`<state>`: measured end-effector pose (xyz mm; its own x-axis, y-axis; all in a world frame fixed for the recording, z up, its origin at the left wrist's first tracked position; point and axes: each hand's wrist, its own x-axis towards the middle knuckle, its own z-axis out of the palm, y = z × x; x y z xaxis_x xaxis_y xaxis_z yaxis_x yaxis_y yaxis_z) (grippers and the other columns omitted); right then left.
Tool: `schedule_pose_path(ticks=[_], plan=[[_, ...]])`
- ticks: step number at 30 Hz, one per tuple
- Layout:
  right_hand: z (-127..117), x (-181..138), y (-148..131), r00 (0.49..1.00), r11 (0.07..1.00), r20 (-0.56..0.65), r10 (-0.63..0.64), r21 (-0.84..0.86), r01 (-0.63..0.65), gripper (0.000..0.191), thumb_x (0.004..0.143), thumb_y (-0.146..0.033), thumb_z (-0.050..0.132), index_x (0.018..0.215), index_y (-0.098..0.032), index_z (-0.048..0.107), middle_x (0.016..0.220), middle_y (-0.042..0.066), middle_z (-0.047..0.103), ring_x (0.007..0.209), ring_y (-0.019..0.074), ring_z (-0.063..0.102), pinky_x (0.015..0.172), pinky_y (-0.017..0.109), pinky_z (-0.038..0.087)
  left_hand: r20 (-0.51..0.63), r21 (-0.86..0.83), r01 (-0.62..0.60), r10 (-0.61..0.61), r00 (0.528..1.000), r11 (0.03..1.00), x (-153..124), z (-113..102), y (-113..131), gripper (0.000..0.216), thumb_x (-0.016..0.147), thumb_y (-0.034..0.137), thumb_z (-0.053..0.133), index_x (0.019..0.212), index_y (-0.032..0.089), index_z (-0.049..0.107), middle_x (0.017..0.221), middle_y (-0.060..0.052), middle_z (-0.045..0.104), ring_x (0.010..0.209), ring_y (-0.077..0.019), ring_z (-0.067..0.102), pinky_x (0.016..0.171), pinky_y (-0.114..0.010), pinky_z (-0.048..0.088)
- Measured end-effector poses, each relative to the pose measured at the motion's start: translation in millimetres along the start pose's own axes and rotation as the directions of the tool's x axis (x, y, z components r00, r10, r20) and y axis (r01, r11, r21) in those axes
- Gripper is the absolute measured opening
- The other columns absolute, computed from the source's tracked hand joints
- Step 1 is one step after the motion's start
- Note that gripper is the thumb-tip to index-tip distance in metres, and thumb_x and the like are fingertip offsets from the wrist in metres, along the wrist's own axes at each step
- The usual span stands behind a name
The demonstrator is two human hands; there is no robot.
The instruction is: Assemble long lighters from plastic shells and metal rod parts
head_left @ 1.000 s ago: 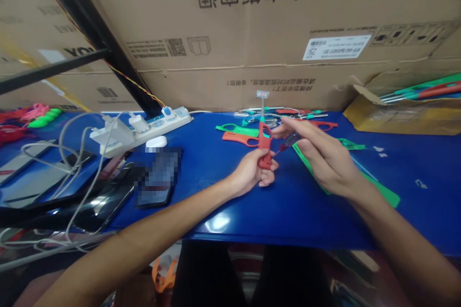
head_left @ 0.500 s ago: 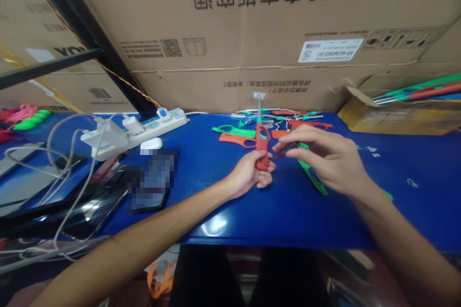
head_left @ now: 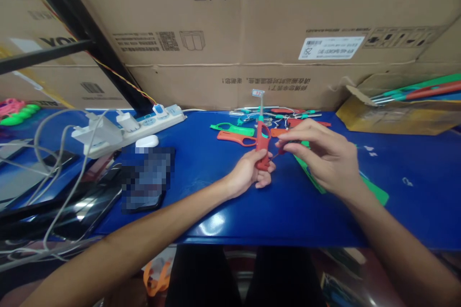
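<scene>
The red lighter [head_left: 263, 141] is held upright above the blue table [head_left: 298, 220], its lower handle clamped between the thumb and curled fingers of the left hand [head_left: 250, 172]. Just to the lighter's right, what looks like a small screwdriver [head_left: 282, 148] is pinched between the thumb and forefinger of the right hand [head_left: 326, 158]; the two hands are near each other but apart. The thin shaft is aimed at the lower handle, though whether its tip touches cannot be told. For this step, the handle is probably best gripped firmly, with the fingertips clear of the tip, and the shaft lined up squarely before light pressure is applied, since a slanted push could slip on smooth plastic. The lighter's casing seems to be hard, matte plastic with a rounded trigger loop, topped by a teal collar and a slim metal tube. To its left, a flat green handle [head_left: 236, 129] and an orange handle [head_left: 232, 137] with an oval loop are laid; behind it, shiny metal tubes [head_left: 256, 108] are heaped. Far to its right, an open box [head_left: 399, 122] of creased brown card is filled with similar lighters.
</scene>
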<state>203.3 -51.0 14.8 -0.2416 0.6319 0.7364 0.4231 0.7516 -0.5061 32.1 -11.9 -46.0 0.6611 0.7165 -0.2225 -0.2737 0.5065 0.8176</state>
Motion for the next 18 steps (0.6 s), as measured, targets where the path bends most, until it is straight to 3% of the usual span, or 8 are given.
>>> schedule_pose_path(ticks=[2, 6, 8, 13, 18], plan=[[0.1, 1.0, 1.7, 1.000, 1.000, -0.018, -0.014, -0.023, 0.013, 0.024, 0.096, -0.018, 0.065, 0.113, -0.031, 0.075, 0.096, 0.001, 0.073, 0.092, 0.0197, 0.069, 0.087, 0.038, 0.057, -0.002, 0.015, -0.015, 0.015, 1.000, 1.000, 0.3, -0.3, -0.7, 0.021, 0.102, 0.035, 0.039, 0.096, 0.017, 0.048, 0.069, -0.001, 0.054, 0.038, -0.0099, 0.047, 0.036, -0.019, 0.028], [-2.2, 0.9, 1.0, 0.992, 0.997, 0.106, 0.066, 0.027, -0.069, 0.044, 0.103, -0.017, 0.050, 0.143, -0.034, 0.057, 0.127, 0.005, 0.069, 0.118, 0.0214, 0.064, 0.102, 0.043, 0.052, -0.019, -0.021, -0.009, 0.009, 1.000, 1.000, 0.2, -0.1, 0.8, 0.020, 0.101, 0.033, 0.037, 0.096, 0.017, 0.048, 0.070, 0.000, 0.054, 0.038, -0.0099, 0.047, 0.036, -0.019, 0.029], [-2.1, -0.5, 1.5, 0.985, 0.992, 0.145, 0.088, 0.072, -0.099, 0.051, 0.102, -0.018, 0.052, 0.149, -0.037, 0.050, 0.126, 0.004, 0.069, 0.115, 0.0217, 0.065, 0.100, 0.045, 0.053, -0.034, -0.025, -0.009, 0.009, 0.999, 1.000, -0.1, 0.6, 1.3, 0.019, 0.101, 0.032, 0.038, 0.095, 0.017, 0.048, 0.069, 0.000, 0.054, 0.039, -0.0099, 0.046, 0.037, -0.019, 0.030], [1.6, -1.8, 5.6, 1.000, 1.000, 0.027, 0.006, 0.015, -0.006, 0.036, 0.091, -0.022, 0.072, 0.124, -0.037, 0.071, 0.094, 0.001, 0.070, 0.089, 0.0211, 0.066, 0.083, 0.041, 0.057, -0.050, -0.006, -0.032, 0.032, 0.998, 0.999, -0.6, 2.4, 0.8, 0.018, 0.100, 0.032, 0.041, 0.093, 0.017, 0.048, 0.068, 0.000, 0.054, 0.039, -0.0101, 0.047, 0.038, -0.019, 0.031], [-0.9, 0.8, 2.6, 0.996, 0.999, 0.084, 0.043, -0.015, -0.042, 0.036, 0.102, -0.024, 0.055, 0.134, -0.034, 0.066, 0.124, 0.006, 0.068, 0.114, 0.0232, 0.064, 0.098, 0.043, 0.053, -0.049, -0.015, -0.036, 0.035, 0.998, 0.999, -0.5, 1.8, 1.4, 0.020, 0.101, 0.032, 0.038, 0.092, 0.017, 0.047, 0.068, -0.001, 0.054, 0.039, -0.0102, 0.047, 0.037, -0.020, 0.030]])
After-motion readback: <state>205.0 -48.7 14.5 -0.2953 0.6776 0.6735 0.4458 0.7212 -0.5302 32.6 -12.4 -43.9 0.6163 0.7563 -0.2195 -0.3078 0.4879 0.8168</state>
